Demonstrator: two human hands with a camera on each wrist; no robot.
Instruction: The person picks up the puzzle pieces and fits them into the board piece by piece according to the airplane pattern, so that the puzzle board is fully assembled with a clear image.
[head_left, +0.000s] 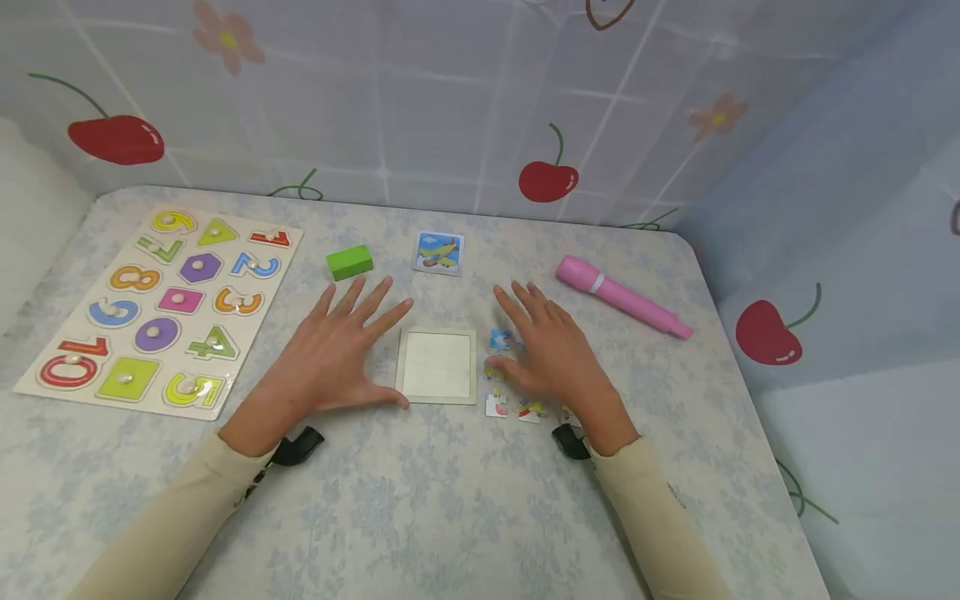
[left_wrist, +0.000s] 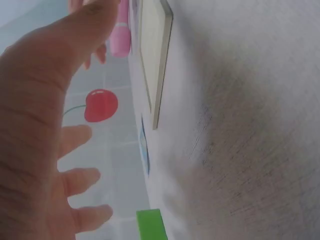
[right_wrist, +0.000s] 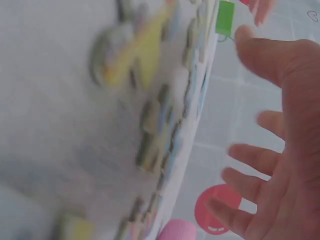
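Note:
My left hand (head_left: 330, 354) hovers palm down with spread fingers, left of a small square wooden frame (head_left: 400, 367). Its thumb tip is by the frame's lower left corner and nothing is held. On the other side, my right hand (head_left: 551, 350) is spread over several small jigsaw pieces (head_left: 496, 406) and hides part of them. Those pieces appear blurred in the right wrist view, apart from the fingers. Behind the frame lies a square picture card (head_left: 438, 253) of a yellow airplane. A green block (head_left: 349, 262) lies beyond the left fingertips.
A number and shape peg puzzle board (head_left: 168, 304) lies at the left of the table. A pink pen-shaped tube (head_left: 622, 296) lies at the back right. A curtain (head_left: 450, 108) printed with cherries hangs behind the table (head_left: 420, 508) and along its right side.

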